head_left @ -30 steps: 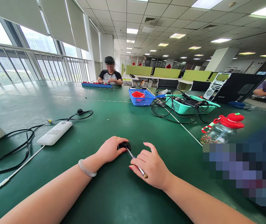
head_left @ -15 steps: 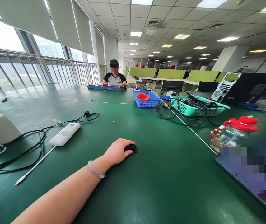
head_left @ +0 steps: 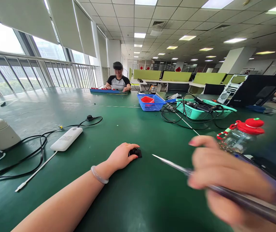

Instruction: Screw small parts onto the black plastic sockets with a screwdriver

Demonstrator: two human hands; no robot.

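Blurred and hidden

We see the right hand (head_left: 225,180) motion-blurred, its tool (head_left: 176,166) cut off; left fingers (head_left: 128,154) half hide a small black part (head_left: 136,152).

White power bank (head_left: 66,139), blue basket (head_left: 150,102)

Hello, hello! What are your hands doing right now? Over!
Left hand pinning small black part on table. Right hand raised, gripping thin metal tool. Nothing between tip and part.

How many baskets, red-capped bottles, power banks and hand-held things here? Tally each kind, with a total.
Baskets: 2, blue basket, teal basket
Red-capped bottle: 1
Power bank: 1
Hand-held things: 2, slim tool (right hand), black part (left hand)
Total: 6
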